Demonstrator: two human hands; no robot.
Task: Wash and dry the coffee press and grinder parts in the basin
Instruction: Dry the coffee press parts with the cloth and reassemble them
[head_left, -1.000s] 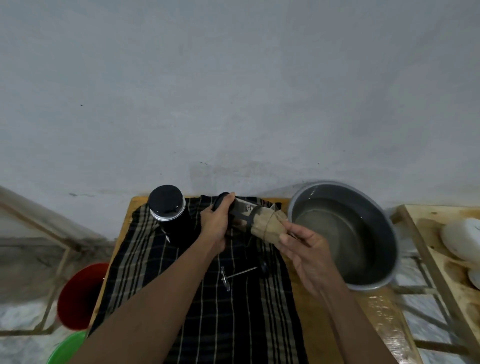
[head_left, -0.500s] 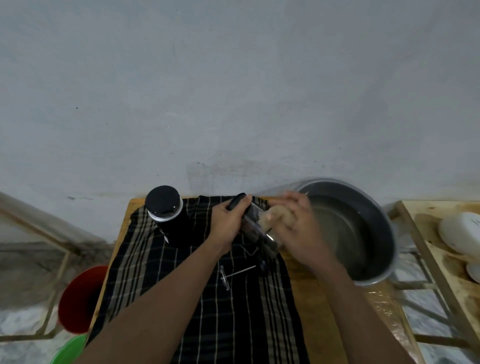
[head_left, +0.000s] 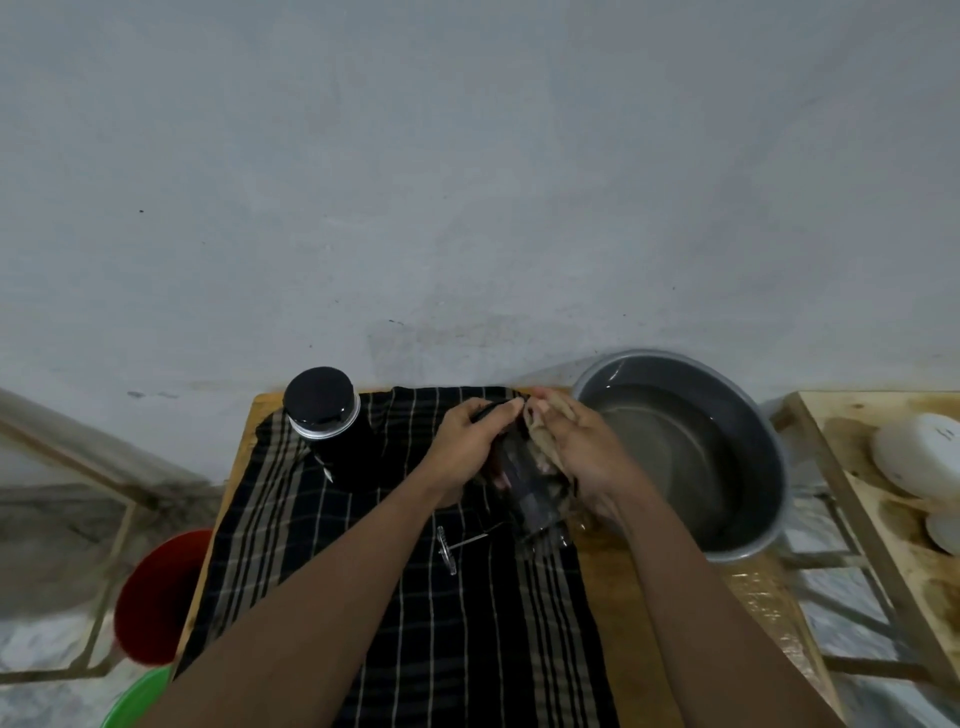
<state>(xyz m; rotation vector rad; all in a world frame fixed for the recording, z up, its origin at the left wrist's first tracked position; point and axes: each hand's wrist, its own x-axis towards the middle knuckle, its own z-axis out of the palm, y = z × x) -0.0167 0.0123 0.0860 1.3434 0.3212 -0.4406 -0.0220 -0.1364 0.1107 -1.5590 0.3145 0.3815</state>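
Observation:
My left hand grips the glass coffee press beaker, which hangs tilted over the black checked cloth. My right hand holds a tan rag against the beaker's upper side. A thin metal plunger rod lies on the cloth just below the beaker. A black cylindrical grinder with a silver band stands at the cloth's far left. The grey metal basin, holding murky water, sits to the right of my hands.
The cloth covers a small wooden table against a grey wall. A red bucket and a green one stand on the floor at left. A wooden rack at right carries white dishes.
The beaker has swung from lying sideways toward the basin to pointing down toward me. My right hand moved with the rag from its end up onto its side.

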